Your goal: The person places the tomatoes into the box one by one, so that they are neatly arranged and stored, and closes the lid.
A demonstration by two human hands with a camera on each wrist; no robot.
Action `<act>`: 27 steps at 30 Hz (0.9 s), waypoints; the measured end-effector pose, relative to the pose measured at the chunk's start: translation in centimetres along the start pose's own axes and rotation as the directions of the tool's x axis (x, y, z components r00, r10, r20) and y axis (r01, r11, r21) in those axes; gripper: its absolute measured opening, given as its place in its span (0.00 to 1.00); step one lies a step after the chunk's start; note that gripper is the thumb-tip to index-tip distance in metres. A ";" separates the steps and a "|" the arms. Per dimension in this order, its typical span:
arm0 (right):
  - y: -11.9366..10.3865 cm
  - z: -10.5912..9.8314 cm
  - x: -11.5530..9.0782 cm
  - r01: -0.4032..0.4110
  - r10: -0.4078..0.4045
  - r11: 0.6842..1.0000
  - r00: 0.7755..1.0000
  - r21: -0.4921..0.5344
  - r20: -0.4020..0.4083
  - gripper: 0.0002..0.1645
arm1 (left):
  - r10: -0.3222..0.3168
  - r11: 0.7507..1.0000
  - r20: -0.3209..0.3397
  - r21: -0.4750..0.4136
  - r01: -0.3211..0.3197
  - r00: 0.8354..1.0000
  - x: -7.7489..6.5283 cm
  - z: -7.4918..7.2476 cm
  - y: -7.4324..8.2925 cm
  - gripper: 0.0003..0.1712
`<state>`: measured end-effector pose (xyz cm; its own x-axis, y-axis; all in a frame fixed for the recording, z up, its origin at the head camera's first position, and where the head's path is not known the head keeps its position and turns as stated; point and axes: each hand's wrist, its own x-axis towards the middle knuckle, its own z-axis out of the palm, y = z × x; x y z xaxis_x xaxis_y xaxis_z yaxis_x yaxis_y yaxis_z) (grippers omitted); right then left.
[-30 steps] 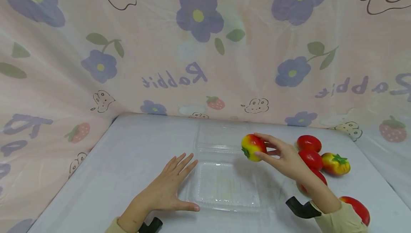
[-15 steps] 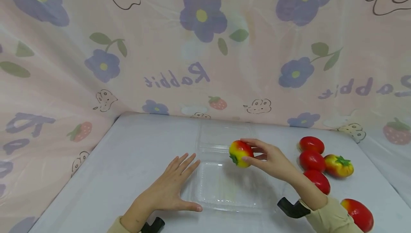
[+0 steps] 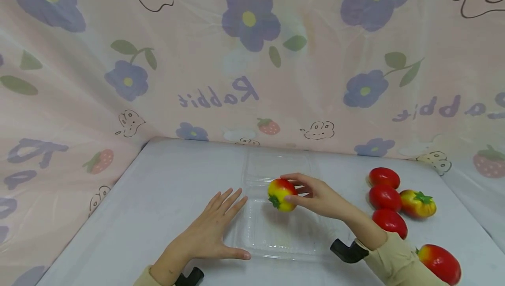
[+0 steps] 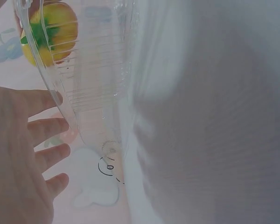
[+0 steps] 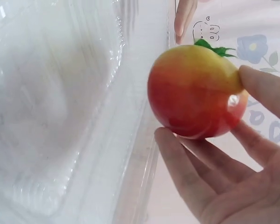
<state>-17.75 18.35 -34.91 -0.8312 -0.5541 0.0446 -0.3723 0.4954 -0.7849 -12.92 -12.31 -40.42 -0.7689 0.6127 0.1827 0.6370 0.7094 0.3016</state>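
My right hand (image 3: pixel 317 196) grips a red and yellow toy fruit with a green leafy cap (image 3: pixel 282 195), thumb on one side and fingers on the other. The fruit hangs over a clear plastic clamshell box (image 3: pixel 282 251), whose lid (image 3: pixel 278 163) lies folded back. In the right wrist view the fruit (image 5: pixel 196 93) shows its red side beside the box wall. My left hand (image 3: pixel 211 233) is spread at the box's left side, fingers straight. The left wrist view shows its fingertips (image 4: pixel 56 128) at the clear rim, with the fruit (image 4: pixel 51 35) seen through the plastic.
To the right lie several red toy fruits, among them one at the back (image 3: pixel 384 177) and one near the front (image 3: pixel 439 264). A ribbed yellow-red fruit (image 3: pixel 418 203) with a green cap sits beside them. A patterned curtain (image 3: pixel 252 67) rises behind the white table (image 3: pixel 169 167).
My right hand has carried the fruit leftward and slightly down, further over the box. The left hand keeps its spread pose at the box's left side.
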 end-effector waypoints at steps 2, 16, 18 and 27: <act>-0.1 0.1 0.2 0.009 -0.009 1.000 1.000 0.015 0.016 0.29 | -0.001 1.000 0.003 0.002 0.000 1.000 0.0 0.0 0.0 0.66; 0.0 1.7 1.3 -0.004 0.002 1.000 0.997 0.026 0.080 0.26 | -0.044 0.999 0.059 0.001 0.044 0.997 0.2 0.0 0.0 0.66; 0.1 1.9 1.5 -0.020 0.017 1.000 0.996 0.022 0.091 0.27 | -0.048 0.999 0.065 -0.001 0.048 0.997 0.2 -0.1 0.0 0.66; -0.3 2.8 2.5 -0.112 0.110 0.994 0.985 0.008 0.130 0.26 | -0.064 0.998 0.080 -0.014 0.065 0.995 0.2 -0.1 0.1 0.67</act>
<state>-18.59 14.95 -36.27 -0.8062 -0.5787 -0.1231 -0.2734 0.5489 -0.7899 -13.01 -12.17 -40.25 -0.8011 0.5921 0.0877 0.5847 0.7428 0.3261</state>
